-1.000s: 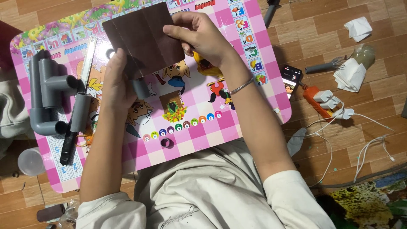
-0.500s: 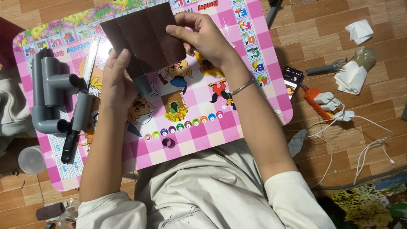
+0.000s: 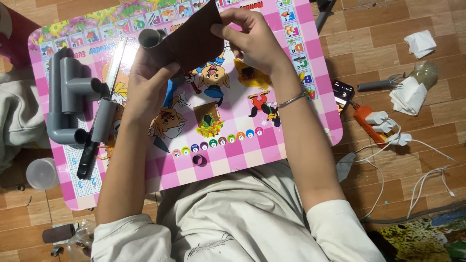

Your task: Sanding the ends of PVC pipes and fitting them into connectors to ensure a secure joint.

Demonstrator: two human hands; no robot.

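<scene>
head view: a short grey pipe piece [image 3: 151, 39] is gripped in the left hand [image 3: 150, 77], in the upper middle of the frame, its open end seen just above the fingers. a dark brown sheet [image 3: 191, 39] is wrapped partly around the pipe piece and is pinched at its right edge by the right hand [image 3: 252, 41], whose fingers are closed on it; a thin metal bangle [image 3: 291, 100] is worn on that wrist. both hands are held above a pink children's table [image 3: 272, 145] printed with cartoon figures and letter tiles, which fills the centre and upper left of the frame.

at the left of the table, an assembly of grey pipe fittings [image 3: 68, 99] is laid, with elbows and a tee joined together. just right of it, a grey tube with a black handle end [image 3: 94, 140] is seen lying along the table, and a shiny narrow blade or strip [image 3: 115, 65] is set beside it. a small dark ring [image 3: 197, 160] is lying near the table's lower edge.

on the wooden floor at the right of the frame, an orange tool [image 3: 361, 119], white plugs with cables [image 3: 388, 128] and crumpled white paper [image 3: 420, 43] are scattered. a clear plastic cup [image 3: 41, 173] is standing at the lower left, off the table.
</scene>
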